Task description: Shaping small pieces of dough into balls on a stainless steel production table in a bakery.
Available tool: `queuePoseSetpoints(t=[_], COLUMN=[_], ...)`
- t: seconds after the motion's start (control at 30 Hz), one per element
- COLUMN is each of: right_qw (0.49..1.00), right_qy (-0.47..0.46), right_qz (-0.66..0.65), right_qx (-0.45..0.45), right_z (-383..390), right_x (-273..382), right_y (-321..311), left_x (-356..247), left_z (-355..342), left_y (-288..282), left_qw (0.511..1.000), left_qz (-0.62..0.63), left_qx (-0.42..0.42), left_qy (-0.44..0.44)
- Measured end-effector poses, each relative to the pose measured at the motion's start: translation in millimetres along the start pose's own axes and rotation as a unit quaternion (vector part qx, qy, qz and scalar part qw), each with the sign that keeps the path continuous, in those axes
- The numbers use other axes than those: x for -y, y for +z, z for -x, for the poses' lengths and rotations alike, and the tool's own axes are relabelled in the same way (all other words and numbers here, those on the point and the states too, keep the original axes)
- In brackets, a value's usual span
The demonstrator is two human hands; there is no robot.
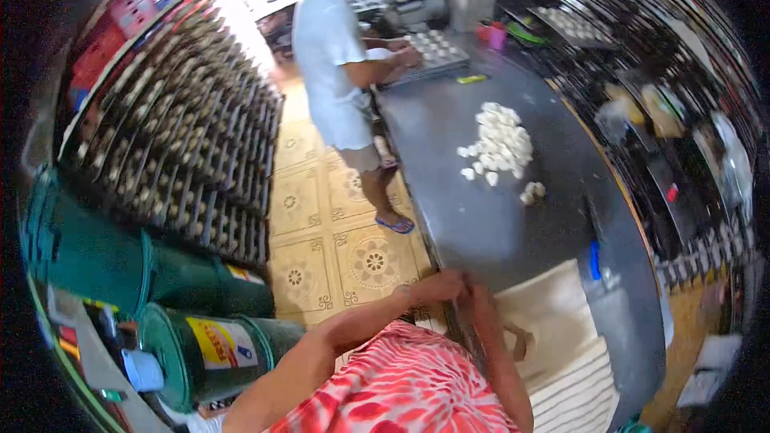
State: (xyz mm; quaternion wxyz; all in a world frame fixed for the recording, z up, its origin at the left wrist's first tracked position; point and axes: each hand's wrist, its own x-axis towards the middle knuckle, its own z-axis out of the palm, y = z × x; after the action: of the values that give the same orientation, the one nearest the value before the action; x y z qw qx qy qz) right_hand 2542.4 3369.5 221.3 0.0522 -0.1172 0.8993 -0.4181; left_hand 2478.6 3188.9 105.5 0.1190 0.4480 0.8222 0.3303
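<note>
My left hand [443, 285] and my right hand [480, 301] come together at the left edge of the dark table [457, 184]. Both are smeared, and their fingers cannot be made out. Just right of them lies a pale flat sheet [553, 297] that looks like rolled dough. Its near part is in long strips [573, 393] side by side. A small brownish curl [521, 343], too blurred to name, sits at the sheet's left part. Beyond the sheet rests a blue-handled tool [595, 261], perhaps a knife. Farther off is a heap of cut dough pieces [501, 143].
A co-worker in a pale shirt [325, 56] handles a tray of dough balls [437, 52] at the table's far end. Loaded racks stand left [176, 104] and right [577, 24]. Green lidded bins [172, 353] are at my lower left, beside the tiled floor [301, 216].
</note>
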Motion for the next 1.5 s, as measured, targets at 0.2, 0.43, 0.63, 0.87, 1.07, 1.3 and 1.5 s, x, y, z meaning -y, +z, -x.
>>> queuePoseSetpoints(t=[0.2,0.43,0.63,0.87,1.07,1.3,1.5], right_qw=[0.996,0.976,0.967,0.958,0.997,0.957,0.985], right_qy=[0.017,0.117,-0.139,0.179,0.077,0.222,-0.101], right_qz=[0.054,0.114,0.212,-0.221,0.03,0.104,0.137], right_qx=[0.064,0.144,0.026,0.042,0.011,0.157,0.021], right_z=[-11.0,-26.3,-16.6,-40.0,-25.6,-33.1,-19.4], right_x=[12.4,-21.6,-58.0,-66.3,-53.6,-56.4,-87.4], right_y=[2.7,21.8,11.7,9.4,21.9,35.0,30.1], left_x=[-27.3,-54.7,-20.9,-8.4,-45.5,-29.8,-6.1], left_z=[3.7,-24.1,-68.8,-76.4,-33.4,-43.0,-84.1], left_y=[12.0,-32.3,-48.0,-30.4,-19.8,-13.3,-40.2], left_qw=[0.98,0.955,0.912,0.976,0.933,0.927,0.867], left_qz=[-0.159,-0.042,0.027,0.049,0.072,-0.01,0.006], left_qx=[-0.04,-0.093,-0.131,-0.112,-0.053,-0.13,-0.323], left_qy=[-0.109,-0.278,-0.389,-0.18,-0.35,-0.353,-0.379])
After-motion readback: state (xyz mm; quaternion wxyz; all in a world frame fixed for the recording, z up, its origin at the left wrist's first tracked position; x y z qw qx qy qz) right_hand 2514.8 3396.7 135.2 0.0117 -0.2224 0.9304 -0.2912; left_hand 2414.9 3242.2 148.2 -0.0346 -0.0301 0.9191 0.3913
